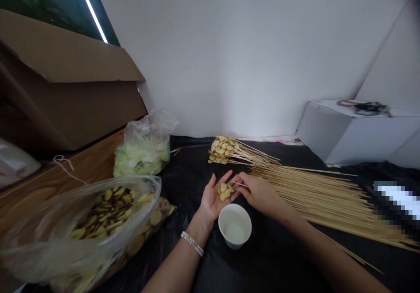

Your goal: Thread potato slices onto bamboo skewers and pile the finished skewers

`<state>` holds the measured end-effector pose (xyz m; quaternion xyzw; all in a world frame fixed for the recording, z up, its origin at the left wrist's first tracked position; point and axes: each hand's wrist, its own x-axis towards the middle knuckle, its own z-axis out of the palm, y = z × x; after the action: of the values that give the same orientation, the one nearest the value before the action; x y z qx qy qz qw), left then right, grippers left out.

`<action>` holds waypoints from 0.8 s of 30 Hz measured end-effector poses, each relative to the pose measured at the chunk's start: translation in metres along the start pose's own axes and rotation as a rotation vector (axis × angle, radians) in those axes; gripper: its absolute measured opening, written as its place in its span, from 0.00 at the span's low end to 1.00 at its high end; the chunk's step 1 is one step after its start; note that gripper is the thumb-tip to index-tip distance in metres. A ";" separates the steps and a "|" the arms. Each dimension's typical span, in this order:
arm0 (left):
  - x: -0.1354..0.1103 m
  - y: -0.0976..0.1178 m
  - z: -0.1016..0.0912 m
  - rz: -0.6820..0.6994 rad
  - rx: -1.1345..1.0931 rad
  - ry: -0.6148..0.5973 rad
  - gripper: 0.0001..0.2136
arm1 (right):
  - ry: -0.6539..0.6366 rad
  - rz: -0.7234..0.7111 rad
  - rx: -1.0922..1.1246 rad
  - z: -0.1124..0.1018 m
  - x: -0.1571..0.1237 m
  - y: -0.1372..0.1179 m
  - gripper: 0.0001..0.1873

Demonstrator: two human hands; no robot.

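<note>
White wall behind a black sheet, with two bare hands meeting over pale slices.
Head view, clock centred on the white cup, twelve pointing away from the person: the left hand, at eleven, lies palm up, fingers loosely spread, cradling a small cluster of slices, probably to keep them steady and within reach; the right hand, near one, is closed in a pinch on a thin stick aimed at them, though whether its tip has pierced any I cannot tell. Slice-laden skewers lie at twelve, loose sticks between two and three, seemingly on the right hand's side for easy picking; the open bag of slices sits at nine, presumably handy for the left, and a bag of greens at ten.
</note>
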<state>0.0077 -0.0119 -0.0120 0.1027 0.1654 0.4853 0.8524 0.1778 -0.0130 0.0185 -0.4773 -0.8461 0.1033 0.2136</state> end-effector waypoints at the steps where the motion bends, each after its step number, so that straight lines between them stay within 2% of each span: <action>1: 0.000 0.000 -0.001 -0.007 0.025 -0.017 0.27 | -0.016 -0.030 0.030 0.001 0.000 -0.001 0.07; 4: 0.001 0.000 -0.003 -0.022 0.082 -0.053 0.29 | -0.065 -0.082 0.072 0.002 0.000 -0.006 0.08; 8: 0.001 -0.001 -0.002 -0.041 0.075 -0.058 0.29 | -0.080 -0.060 0.066 0.007 0.001 -0.006 0.09; 15: 0.003 -0.002 -0.004 -0.044 0.043 -0.053 0.30 | 0.032 0.086 0.100 0.009 0.004 -0.002 0.12; 18: 0.003 -0.002 -0.004 -0.048 0.039 -0.037 0.30 | 0.047 0.048 0.145 0.007 0.003 -0.005 0.12; 24: 0.001 -0.001 -0.004 -0.106 0.078 -0.015 0.27 | -0.037 -0.046 0.121 0.007 0.003 -0.010 0.11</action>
<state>0.0071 -0.0111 -0.0165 0.1304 0.1830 0.4320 0.8735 0.1652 -0.0155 0.0167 -0.4418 -0.8529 0.1582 0.2286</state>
